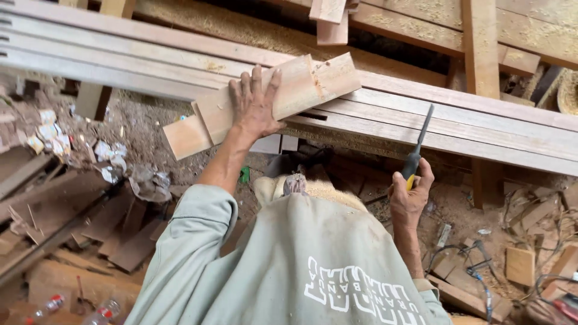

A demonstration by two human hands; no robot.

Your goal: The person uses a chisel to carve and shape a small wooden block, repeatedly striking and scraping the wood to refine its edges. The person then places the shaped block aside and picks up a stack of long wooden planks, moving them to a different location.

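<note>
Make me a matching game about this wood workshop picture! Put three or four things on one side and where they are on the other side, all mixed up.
Things:
1. Notched wood block
2. Chisel
3. Plastic bottles
4. Long planks

Places:
A. Lying on the ground at the bottom left
B. Under the flat left hand
C. Stretching across the picture, under the block
D. Held upright in the right hand

Pairs: 1-B, 2-D, 3-A, 4-C
</note>
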